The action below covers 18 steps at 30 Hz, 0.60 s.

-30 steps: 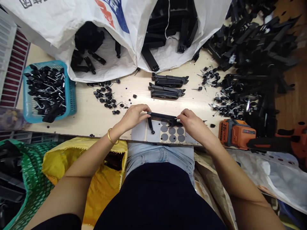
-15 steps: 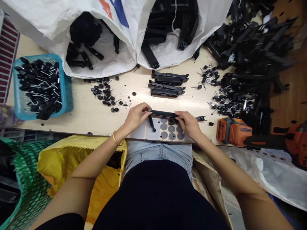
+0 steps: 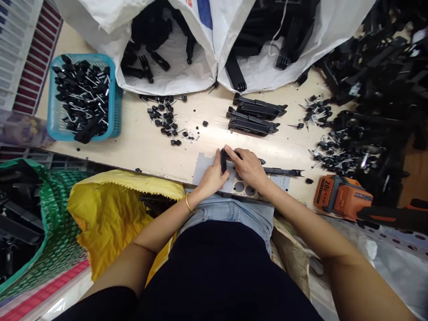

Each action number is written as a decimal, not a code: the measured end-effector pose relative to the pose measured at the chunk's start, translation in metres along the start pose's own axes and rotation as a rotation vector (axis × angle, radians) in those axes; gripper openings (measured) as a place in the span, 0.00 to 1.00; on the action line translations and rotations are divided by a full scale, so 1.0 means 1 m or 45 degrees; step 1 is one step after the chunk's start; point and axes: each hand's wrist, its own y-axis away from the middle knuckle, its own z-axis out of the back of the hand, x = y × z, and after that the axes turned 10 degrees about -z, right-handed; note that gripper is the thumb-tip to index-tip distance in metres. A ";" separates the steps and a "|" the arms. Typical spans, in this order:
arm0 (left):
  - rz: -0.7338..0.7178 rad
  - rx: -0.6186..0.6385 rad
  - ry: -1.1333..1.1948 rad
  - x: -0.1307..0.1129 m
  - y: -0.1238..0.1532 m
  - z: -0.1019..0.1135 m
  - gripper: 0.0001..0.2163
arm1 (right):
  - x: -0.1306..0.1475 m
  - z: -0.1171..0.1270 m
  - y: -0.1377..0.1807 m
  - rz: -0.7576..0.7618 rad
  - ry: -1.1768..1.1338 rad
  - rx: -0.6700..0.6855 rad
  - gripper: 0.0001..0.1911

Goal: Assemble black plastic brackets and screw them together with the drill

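Near the frame's centre, a black part point(image 3: 224, 163) is pinched in the left hand point(image 3: 213, 177) and touched at its upper end by the right hand point(image 3: 249, 167), whose own grip cannot be told.

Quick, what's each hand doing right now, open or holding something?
Left hand: closed, holding a black plastic piece.
Right hand: touching the same piece; its grip underneath is hidden, so open or closed can't be told.
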 end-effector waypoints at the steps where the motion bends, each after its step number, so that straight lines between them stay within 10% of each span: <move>1: 0.004 0.005 0.065 -0.001 -0.002 -0.002 0.36 | -0.002 -0.003 0.001 -0.005 0.026 -0.008 0.35; 6: 0.041 -0.082 0.146 -0.011 -0.012 -0.008 0.37 | -0.002 -0.003 0.004 0.026 0.211 -0.056 0.30; 12: 0.126 0.225 0.060 -0.011 -0.009 0.017 0.41 | 0.000 0.000 -0.002 0.021 0.005 -0.108 0.34; 18: -0.443 -0.133 -0.526 -0.016 -0.015 0.048 0.30 | -0.016 0.021 0.044 -0.151 -0.267 -0.607 0.30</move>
